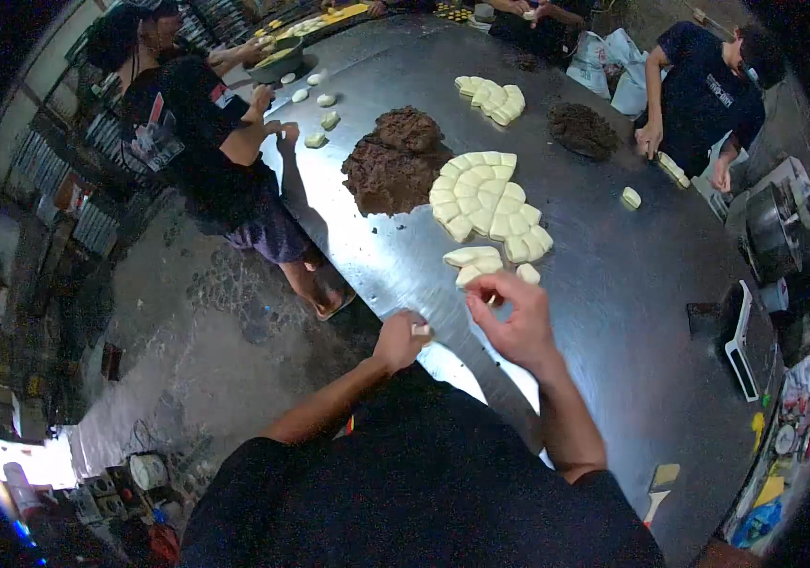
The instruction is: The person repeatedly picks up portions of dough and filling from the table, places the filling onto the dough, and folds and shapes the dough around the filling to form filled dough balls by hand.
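Note:
My left hand (pixel 399 343) is closed at the near edge of the metal table, with a pale piece of dough (pixel 421 330) showing at its thumb side. Curled in a pinch, my right hand (pixel 516 327) hangs just in front of a few cut dough pieces (pixel 473 257). Whatever sits between its fingertips is too small to make out. Beyond them lies a large scored slab of pale dough (pixel 488 199), cut into many segments. To its left rests a big mound of dark brown filling (pixel 395 161).
Co-workers stand at the left (pixel 178 123), the right (pixel 708 95) and the far side. Farther back are another dough slab (pixel 492 98) and a second dark mound (pixel 583 130). A brush (pixel 660 488) and a white-framed object (pixel 742 341) lie on the right.

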The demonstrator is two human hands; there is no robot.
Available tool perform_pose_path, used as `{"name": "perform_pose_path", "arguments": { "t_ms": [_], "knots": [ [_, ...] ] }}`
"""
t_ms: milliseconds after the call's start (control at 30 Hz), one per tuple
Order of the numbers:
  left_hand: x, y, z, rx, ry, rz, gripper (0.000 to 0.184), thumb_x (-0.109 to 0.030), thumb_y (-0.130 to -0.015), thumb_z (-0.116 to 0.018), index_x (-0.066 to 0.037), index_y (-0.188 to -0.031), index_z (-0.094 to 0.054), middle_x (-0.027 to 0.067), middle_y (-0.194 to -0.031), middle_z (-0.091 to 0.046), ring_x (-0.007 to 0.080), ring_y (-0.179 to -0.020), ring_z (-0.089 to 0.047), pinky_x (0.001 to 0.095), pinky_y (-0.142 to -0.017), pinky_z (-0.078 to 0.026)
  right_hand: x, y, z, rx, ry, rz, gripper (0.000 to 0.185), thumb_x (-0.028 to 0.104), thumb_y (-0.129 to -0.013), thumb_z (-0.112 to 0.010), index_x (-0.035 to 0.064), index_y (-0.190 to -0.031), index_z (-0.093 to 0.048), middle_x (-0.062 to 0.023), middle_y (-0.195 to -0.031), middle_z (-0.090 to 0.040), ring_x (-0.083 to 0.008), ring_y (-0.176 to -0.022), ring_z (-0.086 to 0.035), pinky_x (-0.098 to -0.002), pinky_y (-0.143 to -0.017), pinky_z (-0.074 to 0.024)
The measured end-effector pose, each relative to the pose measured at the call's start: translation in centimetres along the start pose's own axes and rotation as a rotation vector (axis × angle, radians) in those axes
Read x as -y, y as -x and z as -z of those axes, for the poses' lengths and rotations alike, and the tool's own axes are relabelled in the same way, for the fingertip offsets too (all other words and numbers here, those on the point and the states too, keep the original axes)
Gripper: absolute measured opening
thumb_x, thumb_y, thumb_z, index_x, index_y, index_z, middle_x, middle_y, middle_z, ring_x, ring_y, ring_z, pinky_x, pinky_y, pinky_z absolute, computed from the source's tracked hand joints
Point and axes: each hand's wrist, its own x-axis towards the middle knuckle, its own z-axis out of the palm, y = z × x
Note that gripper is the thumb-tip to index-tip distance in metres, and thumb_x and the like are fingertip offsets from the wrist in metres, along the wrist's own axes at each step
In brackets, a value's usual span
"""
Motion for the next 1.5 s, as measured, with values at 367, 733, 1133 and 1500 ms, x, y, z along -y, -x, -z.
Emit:
{"name": "perform_pose_path", "arguments": {
  "t_ms": [367, 733, 1133, 1500],
  "knots": [
    [-20.7, 1.1, 5.3, 0.342, 1.063, -0.023, 0.021, -0.001, -0.088, -0.055, 0.003, -0.108, -0.062, 0.0071, -0.109, -0.060, 0.0173, -0.097, -0.057, 0.0281, -0.084, -0.044, 0.4, 3.7, 4.7, -0.830, 0.209, 0.544, 0.036, 0.032, -0.091, -0.059, 0.0030, -0.070, -0.061, -0.0078, -0.064, -0.057, -0.0209, -0.053, -0.057, -0.0325, -0.049, -0.0434],
    [-11.8, -3.3, 6.0, 0.003, 1.289, -0.023, 0.025, -0.027, -0.094, -0.055, -0.005, -0.084, -0.058, 0.0041, -0.066, -0.056, 0.0174, -0.067, -0.058, 0.0352, -0.060, -0.047, 1.7, 2.5, -2.3, -0.512, -0.108, 0.041, 0.016, 0.014, -0.082, -0.064, -0.0012, -0.077, -0.062, -0.0091, -0.066, -0.058, -0.0224, -0.056, -0.055, -0.0307, -0.054, -0.0438],
    [2.9, 3.8, 9.5, -0.289, 1.547, 0.767, 0.027, -0.016, -0.092, -0.056, -0.002, -0.115, -0.059, 0.0090, -0.100, -0.065, 0.0203, -0.091, -0.064, 0.0306, -0.070, -0.053, -22.1, -19.7, -12.3, -0.189, 0.531, 0.006, 0.028, 0.020, -0.081, -0.068, -0.0026, -0.098, -0.063, -0.0204, -0.095, -0.064, -0.0364, -0.091, -0.061, -0.0428, -0.079, -0.0500],
    [3.4, 1.5, 11.6, -0.266, 1.519, 0.706, 0.036, -0.016, -0.092, -0.054, 0.003, -0.123, -0.055, 0.0101, -0.105, -0.065, 0.0207, -0.096, -0.063, 0.0293, -0.084, -0.050, -25.1, -22.0, -14.3, 0.065, 0.660, -0.200, 0.025, 0.023, -0.075, -0.068, 0.0012, -0.086, -0.071, -0.0170, -0.090, -0.068, -0.0315, -0.085, -0.067, -0.0396, -0.078, -0.0533]
  ]
}}
